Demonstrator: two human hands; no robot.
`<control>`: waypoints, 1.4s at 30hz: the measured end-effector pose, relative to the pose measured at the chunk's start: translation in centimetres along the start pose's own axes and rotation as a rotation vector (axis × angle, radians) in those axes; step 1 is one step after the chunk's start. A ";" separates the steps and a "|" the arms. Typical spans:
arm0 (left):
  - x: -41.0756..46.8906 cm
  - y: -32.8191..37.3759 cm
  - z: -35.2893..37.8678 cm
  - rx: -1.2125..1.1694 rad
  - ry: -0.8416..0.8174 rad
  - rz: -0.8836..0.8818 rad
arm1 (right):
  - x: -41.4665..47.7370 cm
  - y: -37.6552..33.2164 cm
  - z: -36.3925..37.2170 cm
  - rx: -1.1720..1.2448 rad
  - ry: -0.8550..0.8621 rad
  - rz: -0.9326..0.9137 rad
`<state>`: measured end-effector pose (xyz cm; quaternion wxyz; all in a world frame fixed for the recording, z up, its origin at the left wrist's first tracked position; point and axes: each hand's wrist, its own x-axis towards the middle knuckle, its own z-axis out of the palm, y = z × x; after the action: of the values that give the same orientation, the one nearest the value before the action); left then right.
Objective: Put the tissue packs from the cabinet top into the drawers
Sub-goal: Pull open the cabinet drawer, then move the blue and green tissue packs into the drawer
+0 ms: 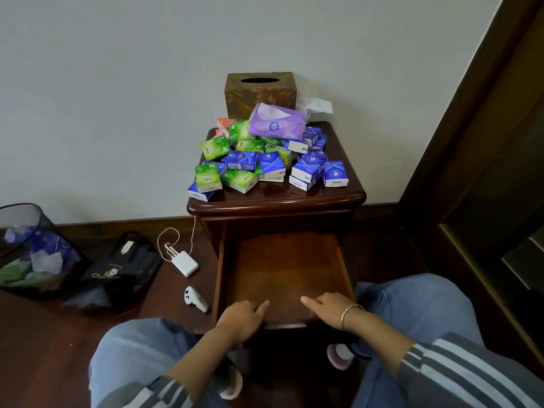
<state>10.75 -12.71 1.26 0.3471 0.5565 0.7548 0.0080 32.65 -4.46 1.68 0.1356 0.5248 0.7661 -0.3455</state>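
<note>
Dark wooden bedside cabinet stood with its brown wooden drawer open. Green and blue tissue packs were piled on the cabinet top, well apart from the fingers. Left hand and right hand gripped the drawer's front edge, fingers curled over it.

Green and blue tissue packs heaped on cabinet top, front-left ones overhanging its edge; drawer before me stands open.

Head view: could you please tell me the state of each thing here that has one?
drawer, pulled open, empty.
tissue packs, piled on cabinet top.
purple pack, opened, atop the pile.
tissue box, upright, no tissue showing.
left hand, holds drawer front.
right hand, holds drawer front.
wastebasket, part full.
</note>
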 end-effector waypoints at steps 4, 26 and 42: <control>-0.6 -0.7 -0.4 -0.130 -0.080 -0.039 | 0.2 -0.1 -0.1 -0.026 -0.096 -0.008; 8.0 2.3 -23.2 -0.522 0.673 -0.223 | 4.7 -7.0 -20.8 -0.038 1.241 -0.381; 7.4 -1.9 -25.2 -1.097 0.485 -0.136 | 8.6 -19.1 -16.1 -0.317 0.929 -0.590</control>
<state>-5.30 2.29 15.85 0.4011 0.2291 0.7322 0.5005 14.42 8.46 15.87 -0.2404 0.3589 0.9017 0.0173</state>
